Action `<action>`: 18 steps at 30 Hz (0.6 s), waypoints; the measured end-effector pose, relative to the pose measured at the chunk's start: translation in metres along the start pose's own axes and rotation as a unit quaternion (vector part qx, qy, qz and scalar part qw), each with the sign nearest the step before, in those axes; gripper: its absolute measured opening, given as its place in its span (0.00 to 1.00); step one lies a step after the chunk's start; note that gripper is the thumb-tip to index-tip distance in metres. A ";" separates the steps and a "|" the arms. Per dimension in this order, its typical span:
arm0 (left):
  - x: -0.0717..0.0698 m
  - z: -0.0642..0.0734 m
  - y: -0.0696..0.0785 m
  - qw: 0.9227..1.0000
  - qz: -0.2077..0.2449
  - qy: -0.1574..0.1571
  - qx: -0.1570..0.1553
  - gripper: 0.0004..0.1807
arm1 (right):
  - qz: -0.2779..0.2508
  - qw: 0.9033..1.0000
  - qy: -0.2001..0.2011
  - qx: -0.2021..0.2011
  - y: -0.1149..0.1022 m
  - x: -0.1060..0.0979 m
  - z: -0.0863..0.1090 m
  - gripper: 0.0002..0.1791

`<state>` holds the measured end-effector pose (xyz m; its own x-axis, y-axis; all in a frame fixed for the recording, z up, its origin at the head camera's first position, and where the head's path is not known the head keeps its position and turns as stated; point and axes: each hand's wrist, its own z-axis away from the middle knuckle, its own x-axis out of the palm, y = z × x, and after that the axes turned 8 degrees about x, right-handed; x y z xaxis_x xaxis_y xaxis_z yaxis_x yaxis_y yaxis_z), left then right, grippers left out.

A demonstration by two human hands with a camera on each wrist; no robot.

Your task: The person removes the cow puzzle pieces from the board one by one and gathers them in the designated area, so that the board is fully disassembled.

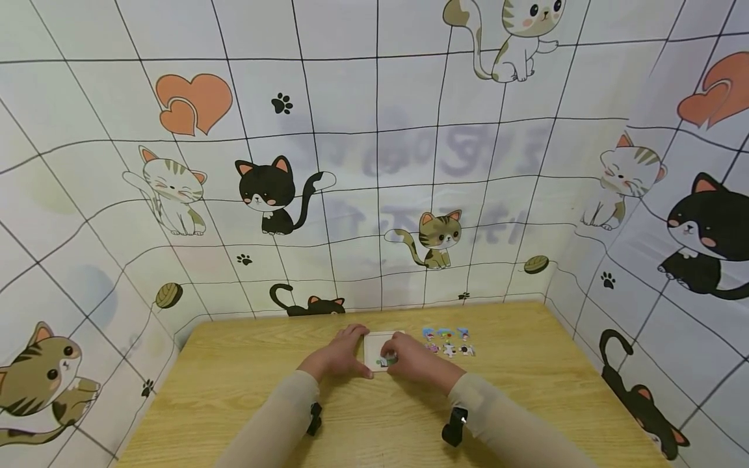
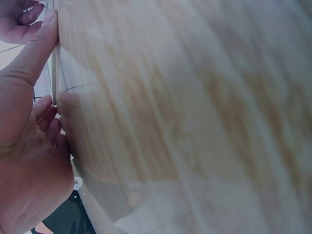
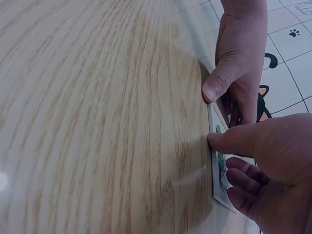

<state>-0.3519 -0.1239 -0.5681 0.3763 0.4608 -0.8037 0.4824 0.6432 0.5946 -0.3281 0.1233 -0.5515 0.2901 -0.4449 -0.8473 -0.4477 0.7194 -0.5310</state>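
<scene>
A small, pale, square puzzle board [image 1: 374,339] lies on the table, with a few green and white puzzle pieces [image 1: 383,362] near its front edge. My left hand [image 1: 338,354] holds the board's left side, its thumb at the near corner and its fingers toward the far corner. Over the right part of the board, my right hand [image 1: 412,357] pinches a puzzle piece low against the surface, and the fingers partly hide it. In the right wrist view its thumb touches the board's near edge, and coloured pieces [image 3: 222,170] show behind the curled fingers.
Several loose, colourful jigsaw pieces [image 1: 448,350] lie in two rows right of the board. The wooden table [image 1: 246,377] meets a cat-patterned wall covering [image 1: 351,273] at the back and on both sides. A dark wrist device [image 1: 454,427] sits by each cuff.
</scene>
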 end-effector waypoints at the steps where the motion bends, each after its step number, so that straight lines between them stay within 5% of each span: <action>1: 0.000 0.000 0.000 1.000 0.000 0.001 0.002 0.59 | -0.001 1.000 -0.001 0.000 0.000 0.000 0.000 0.16; 18: 0.001 -0.003 -0.006 1.000 -0.015 -0.005 0.004 0.60 | -0.013 1.000 0.005 -0.005 -0.001 -0.001 0.000 0.18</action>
<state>-0.3565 -0.1256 -0.5723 0.3695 0.4355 -0.8208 0.4999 0.6515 0.5707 -0.3280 0.1227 -0.5503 0.2940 -0.4687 -0.8330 -0.4486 0.7019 -0.5533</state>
